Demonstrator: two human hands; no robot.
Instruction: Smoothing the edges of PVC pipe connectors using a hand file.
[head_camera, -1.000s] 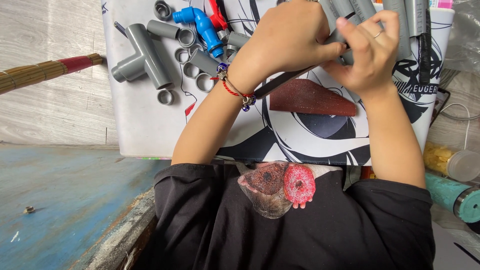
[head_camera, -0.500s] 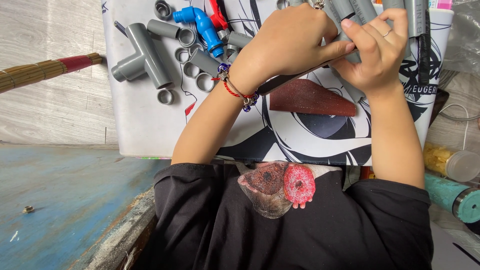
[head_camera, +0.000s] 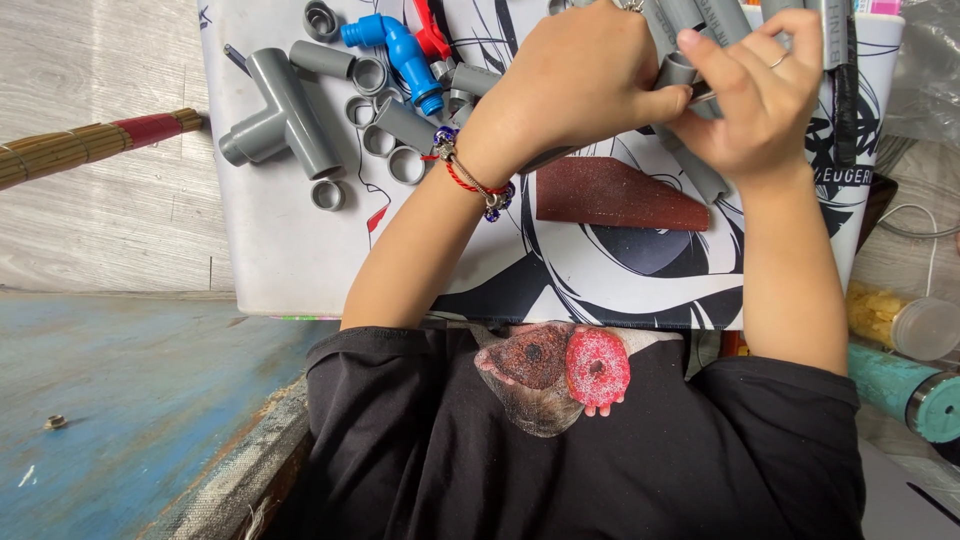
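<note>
Both hands meet over the printed mat (head_camera: 300, 250) on the bench — the left hand (head_camera: 575, 85) clenched around a short grey pipe piece (head_camera: 678, 70), the right hand (head_camera: 765, 95) pinching its end. It looks like a fitting step; joining it squarely likely calls for steady, aligned pressure — spare grey fittings (head_camera: 280, 115) lie nearby.

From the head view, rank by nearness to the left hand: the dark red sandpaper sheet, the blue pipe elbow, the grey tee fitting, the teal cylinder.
Measured from the left hand:
1. Dark red sandpaper sheet, just below it.
2. Blue pipe elbow, to its left.
3. Grey tee fitting, farther left.
4. Teal cylinder, far lower right.
</note>
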